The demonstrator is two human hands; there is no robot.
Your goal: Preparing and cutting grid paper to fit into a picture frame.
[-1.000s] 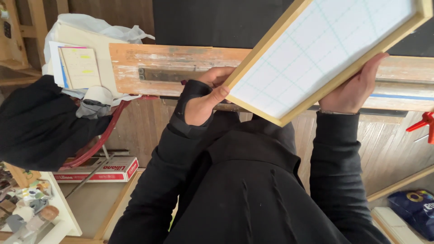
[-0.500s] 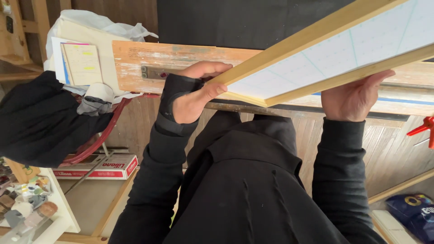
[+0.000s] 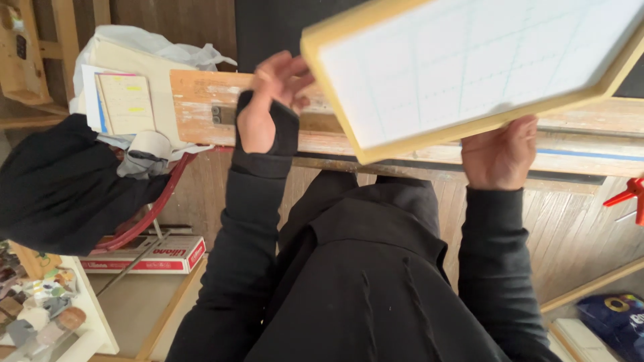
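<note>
A pale wooden frame (image 3: 469, 74) with a white gridded mesh stretched across it is raised in front of me, tilted, above a worn wooden bench (image 3: 201, 107). My right hand (image 3: 500, 151) grips the frame's lower edge from beneath. My left hand (image 3: 268, 100), in a black sleeve with a thumb cuff, reaches up behind the frame's left corner; its fingertips are partly hidden, so its hold on the frame is unclear.
A black garment (image 3: 60, 188) hangs at the left beside papers and a white bag (image 3: 127, 94). A red-and-white box (image 3: 154, 255) lies on the floor below. A red clamp (image 3: 630, 198) sticks in at the right edge.
The frame has swung from nearly edge-on to face me, showing the mesh again. My left hand has shifted up behind its left corner.
</note>
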